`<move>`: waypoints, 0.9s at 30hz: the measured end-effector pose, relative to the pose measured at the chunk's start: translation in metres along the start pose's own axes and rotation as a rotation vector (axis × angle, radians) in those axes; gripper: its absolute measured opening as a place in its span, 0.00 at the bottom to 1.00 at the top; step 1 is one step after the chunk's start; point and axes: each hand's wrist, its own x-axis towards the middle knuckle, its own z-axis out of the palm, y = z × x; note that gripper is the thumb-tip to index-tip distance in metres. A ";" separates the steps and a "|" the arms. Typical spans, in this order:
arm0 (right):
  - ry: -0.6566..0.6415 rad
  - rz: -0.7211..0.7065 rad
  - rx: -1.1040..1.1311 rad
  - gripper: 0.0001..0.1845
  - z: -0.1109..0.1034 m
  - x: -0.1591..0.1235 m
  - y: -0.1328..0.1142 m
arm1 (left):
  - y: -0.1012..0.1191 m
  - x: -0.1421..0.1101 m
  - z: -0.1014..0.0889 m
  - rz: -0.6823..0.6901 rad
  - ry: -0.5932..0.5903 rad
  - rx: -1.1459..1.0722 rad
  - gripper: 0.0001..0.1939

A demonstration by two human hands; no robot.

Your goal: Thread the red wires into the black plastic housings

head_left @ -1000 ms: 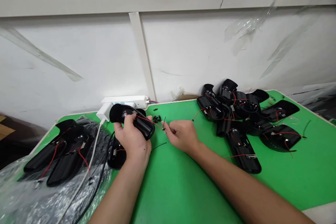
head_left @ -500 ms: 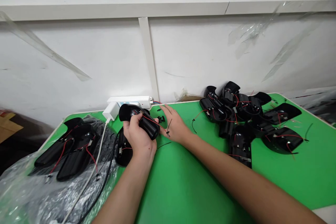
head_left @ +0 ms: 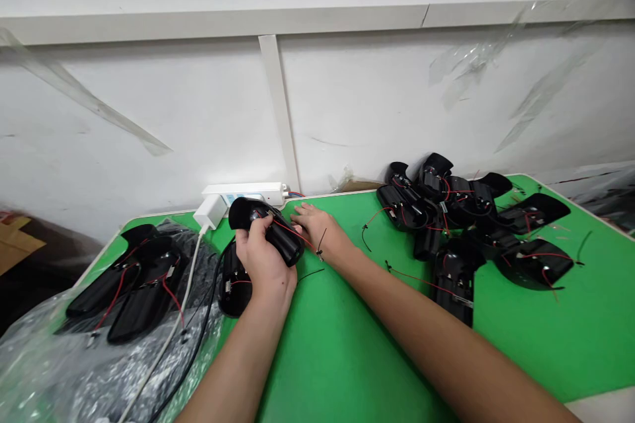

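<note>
My left hand [head_left: 262, 252] is wrapped around a black plastic housing [head_left: 285, 240], holding it tilted above the table with the thumb on its inner side. A thin red wire [head_left: 292, 232] runs along this housing and past its right side, ending near a small dark tip. Just right of it, my right hand [head_left: 322, 232] is low over the table near the back edge, fingers bent and drawn together; what is at the fingertips is hidden. Beneath my left hand lies another black housing [head_left: 232, 287], partly covered.
Several black housings with red wires [head_left: 454, 277] are heaped on the right of the green table [head_left: 347, 350]. Two more housings [head_left: 143, 297] rest on clear plastic wrap [head_left: 124, 377] at left. A white power strip [head_left: 270, 193], plug [head_left: 210, 211] and cables stand by the wall.
My right hand has moved slightly left and down, its spread fingers drawing in over the small black pieces, which are now covered. My left hand keeps hold of the housing.
</note>
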 end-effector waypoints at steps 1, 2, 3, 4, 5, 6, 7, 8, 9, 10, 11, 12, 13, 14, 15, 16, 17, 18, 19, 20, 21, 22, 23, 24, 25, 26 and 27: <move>0.001 0.001 0.000 0.16 0.001 -0.001 0.001 | 0.000 -0.001 0.000 -0.005 -0.004 0.005 0.15; 0.001 -0.001 0.001 0.16 0.001 -0.003 0.002 | 0.000 -0.001 0.000 -0.010 -0.007 0.009 0.15; 0.001 -0.003 0.002 0.16 0.000 -0.006 0.004 | 0.001 -0.002 0.000 -0.013 -0.012 0.011 0.15; 0.002 -0.002 0.003 0.16 -0.002 -0.010 0.005 | 0.001 -0.003 0.001 -0.016 -0.019 0.012 0.15; 0.006 0.001 0.006 0.17 -0.004 -0.015 0.005 | 0.002 -0.004 0.002 -0.021 -0.025 0.013 0.15; 0.015 0.009 0.011 0.17 -0.007 -0.020 0.006 | 0.002 -0.005 0.002 -0.025 -0.032 0.014 0.16; 0.026 0.021 0.018 0.17 -0.010 -0.026 0.007 | 0.003 -0.006 0.003 -0.027 -0.040 0.015 0.16; 0.037 0.031 0.028 0.17 -0.014 -0.033 0.008 | 0.003 -0.007 0.003 -0.028 -0.049 0.017 0.16; 0.047 0.039 0.040 0.17 -0.017 -0.039 0.008 | 0.002 -0.008 0.004 -0.028 -0.057 0.018 0.16; 0.053 0.041 0.054 0.17 -0.021 -0.045 0.008 | 0.002 -0.008 0.004 -0.027 -0.065 0.019 0.16; 0.059 0.040 0.069 0.17 -0.025 -0.051 0.008 | 0.001 -0.009 0.004 -0.023 -0.071 0.019 0.16; 0.067 0.039 0.090 0.17 -0.028 -0.056 0.007 | 0.001 -0.009 0.004 -0.018 -0.076 0.020 0.16; 0.080 0.038 0.116 0.18 -0.032 -0.061 0.006 | 0.001 -0.009 0.004 -0.015 -0.080 0.020 0.16; 0.095 0.042 0.145 0.19 -0.036 -0.064 0.005 | 0.002 -0.009 0.004 -0.016 -0.086 0.019 0.16; 0.109 0.049 0.174 0.21 -0.039 -0.066 0.003 | 0.003 -0.009 0.004 -0.029 -0.097 0.022 0.16; 0.118 0.057 0.200 0.26 -0.043 -0.068 0.002 | 0.005 -0.009 0.004 -0.054 -0.111 0.028 0.16; 0.125 0.068 0.219 0.31 -0.045 -0.068 0.001 | 0.008 -0.009 0.004 -0.088 -0.128 0.038 0.16; 0.133 0.081 0.230 0.35 -0.048 -0.068 0.000 | 0.012 -0.010 0.004 -0.135 -0.155 0.054 0.16; 0.145 0.093 0.236 0.37 -0.049 -0.068 0.000 | 0.016 -0.011 0.004 -0.185 -0.187 0.072 0.16; 0.163 0.105 0.240 0.37 -0.051 -0.067 0.001 | 0.019 -0.013 0.004 -0.234 -0.231 0.087 0.16; 0.180 0.113 0.240 0.34 -0.051 -0.066 0.002 | 0.023 -0.015 0.004 -0.288 -0.288 0.098 0.16; 0.195 0.120 0.234 0.30 -0.052 -0.065 0.004 | 0.025 -0.018 0.004 -0.333 -0.347 0.101 0.16; 0.204 0.128 0.222 0.26 -0.052 -0.065 0.007 | 0.027 -0.021 0.004 -0.375 -0.408 0.098 0.16; 0.205 0.138 0.203 0.24 -0.052 -0.064 0.009 | 0.028 -0.024 0.003 -0.424 -0.470 0.091 0.16; 0.203 0.153 0.179 0.25 -0.053 -0.064 0.011 | 0.028 -0.027 0.003 -0.476 -0.525 0.080 0.16; 0.202 0.170 0.152 0.26 -0.053 -0.064 0.013 | 0.027 -0.030 0.002 -0.528 -0.572 0.065 0.17; 0.202 0.189 0.127 0.27 -0.053 -0.064 0.015 | 0.026 -0.032 0.001 -0.577 -0.607 0.044 0.17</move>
